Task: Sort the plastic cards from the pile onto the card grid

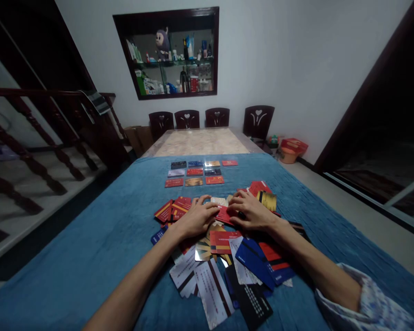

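A loose heap of plastic cards [227, 262], red, blue, white, gold and black, lies on a blue cloth [100, 243]. My left hand [197, 218] and my right hand [250, 212] rest on the far part of the heap. Both pinch the same red card [224, 214] between them, fingers curled on its edges. Farther away, several cards [195, 174] lie laid out in neat rows on the cloth.
Beyond the cloth the bare marble tabletop [200, 142] runs to several dark chairs [217, 117] at the wall. A recessed shelf [169, 55] with bottles hangs above. A wooden stair railing [37, 138] stands left; a red basket [293, 148] sits on the floor right.
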